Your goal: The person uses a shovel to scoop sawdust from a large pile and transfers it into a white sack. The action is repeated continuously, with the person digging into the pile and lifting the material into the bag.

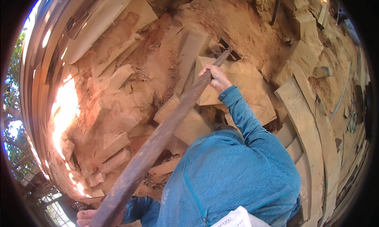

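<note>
A long-handled tool [169,122] runs slantwise from the lower left to the upper middle. Its thick, worn brown handle looks wooden. At the far end sits a dark flat crosspiece [235,54], like a hoe or rake head, over reddish sawdust and wood offcuts. My right hand [218,77] is closed around the handle close to that end, its blue sleeve reaching forward. Down at the lower left, my left hand [85,218] grips the near end of the handle, partly hidden behind it. A pale wood slab [237,89] lies beneath my right hand.
Slabs and offcuts lie scattered in sawdust [221,15] all around. Long curved boards [302,132] lie on the right, and stacked planks [39,81] line the left. Bright sunlight [65,104] falls on the left side. A white printed thing [237,219] shows at the bottom edge.
</note>
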A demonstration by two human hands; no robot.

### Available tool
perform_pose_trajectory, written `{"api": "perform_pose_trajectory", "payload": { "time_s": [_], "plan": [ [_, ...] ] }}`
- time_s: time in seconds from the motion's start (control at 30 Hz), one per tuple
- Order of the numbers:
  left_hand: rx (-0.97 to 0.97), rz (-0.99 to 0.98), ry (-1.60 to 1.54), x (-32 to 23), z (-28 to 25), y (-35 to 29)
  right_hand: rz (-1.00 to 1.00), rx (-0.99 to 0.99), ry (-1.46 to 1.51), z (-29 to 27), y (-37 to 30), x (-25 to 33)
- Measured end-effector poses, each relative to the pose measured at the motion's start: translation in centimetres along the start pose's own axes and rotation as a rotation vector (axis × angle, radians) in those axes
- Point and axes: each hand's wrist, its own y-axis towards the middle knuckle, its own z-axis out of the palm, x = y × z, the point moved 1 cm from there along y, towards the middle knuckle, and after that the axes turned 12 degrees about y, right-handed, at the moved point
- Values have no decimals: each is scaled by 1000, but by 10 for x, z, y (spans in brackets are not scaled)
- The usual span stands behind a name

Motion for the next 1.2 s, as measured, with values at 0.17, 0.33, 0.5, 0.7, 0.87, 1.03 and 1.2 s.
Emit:
{"api": "perform_pose_trajectory", "payload": {
  "time_s": [0.17,0.33,0.5,0.7,0.87,1.03,1.2],
  "plan": [
    [-110,-108,8,20,-4,-16,-24,-6,-11,9,-10,3],
    [-188,-183,6,25,-9,-44,-39,-51,-153,-15,22,8],
    [-324,-242,38,30,-53,-54,52,-110,-265,-15,9,-40],
    [-536,-297,41,22,-145,-16,90,-69,-199,2,-42,-54],
    [-425,-303,120,42,-116,-28,75,-73,-27,12,-43,-35],
    [-284,-327,252,61,-47,-35,29,-43,47,-8,-10,-22],
    [-194,-360,377,71,-28,-38,21,-124,-91,-49,17,-3]
  ]
}}
